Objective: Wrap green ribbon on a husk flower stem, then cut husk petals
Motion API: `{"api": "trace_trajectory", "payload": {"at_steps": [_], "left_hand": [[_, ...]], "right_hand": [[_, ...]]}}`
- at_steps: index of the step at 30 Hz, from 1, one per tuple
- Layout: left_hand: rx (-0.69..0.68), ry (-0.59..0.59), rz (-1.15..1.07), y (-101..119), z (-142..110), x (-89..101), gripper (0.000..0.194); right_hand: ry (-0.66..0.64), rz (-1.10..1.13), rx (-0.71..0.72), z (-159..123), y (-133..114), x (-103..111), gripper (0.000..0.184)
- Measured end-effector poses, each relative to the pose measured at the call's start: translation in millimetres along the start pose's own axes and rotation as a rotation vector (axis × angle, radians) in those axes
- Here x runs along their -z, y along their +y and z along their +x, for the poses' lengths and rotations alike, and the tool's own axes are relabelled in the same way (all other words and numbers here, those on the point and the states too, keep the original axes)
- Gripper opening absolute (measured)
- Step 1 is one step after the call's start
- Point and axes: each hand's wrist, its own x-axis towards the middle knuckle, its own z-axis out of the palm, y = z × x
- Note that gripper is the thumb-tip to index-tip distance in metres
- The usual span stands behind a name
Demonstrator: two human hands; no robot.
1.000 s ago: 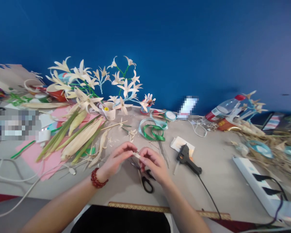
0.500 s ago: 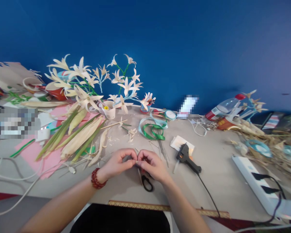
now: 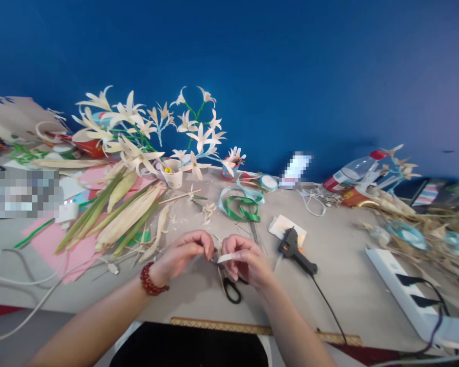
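My right hand (image 3: 251, 259) pinches a small pale husk strip (image 3: 225, 258) between thumb and fingers, its free end pointing left. A short gap away, my left hand (image 3: 185, 252) has thumb and fingertips pressed together. Whatever is in that pinch is too small to make out. Below and partly behind the right hand lies a pair of scissors (image 3: 232, 291) with black handles. Beyond the hands are small husk flowers (image 3: 207, 210), a coil of green ribbon (image 3: 241, 208) and some thin wires (image 3: 257, 235).
Corn husks (image 3: 128, 219) lie on pink paper (image 3: 48, 247) at left. Finished husk flowers (image 3: 137, 148) stand at the back near a white cup (image 3: 172, 178). A black glue gun (image 3: 296, 252) with its cord rests right of my hands, and a power strip (image 3: 400, 290) lies farther right.
My hands have drawn apart from where their fingertips met. The pale strip now shows in the right hand, which has turned slightly.
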Motion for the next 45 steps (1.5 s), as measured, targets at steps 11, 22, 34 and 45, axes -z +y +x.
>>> {"api": "trace_trajectory", "payload": {"at_steps": [11,22,34,45], "left_hand": [[0.047,0.029,0.212,1.3,-1.1,-11.6,0.017],[-0.075,0.109,0.025,-1.5,0.1,-2.3,0.016],[0.003,0.017,0.173,1.4,-0.8,-11.9,0.018],[-0.036,0.075,0.101,-5.2,-0.4,-5.8,0.014]], "right_hand": [[0.041,-0.352,-0.025,-1.9,-6.2,-9.4,0.023],[0.117,0.030,0.238,0.8,-6.3,-2.1,0.019],[0.053,-0.348,0.085,-2.0,-3.1,-7.3,0.024],[0.076,-0.100,0.201,-0.4,3.2,-4.3,0.021]]}}
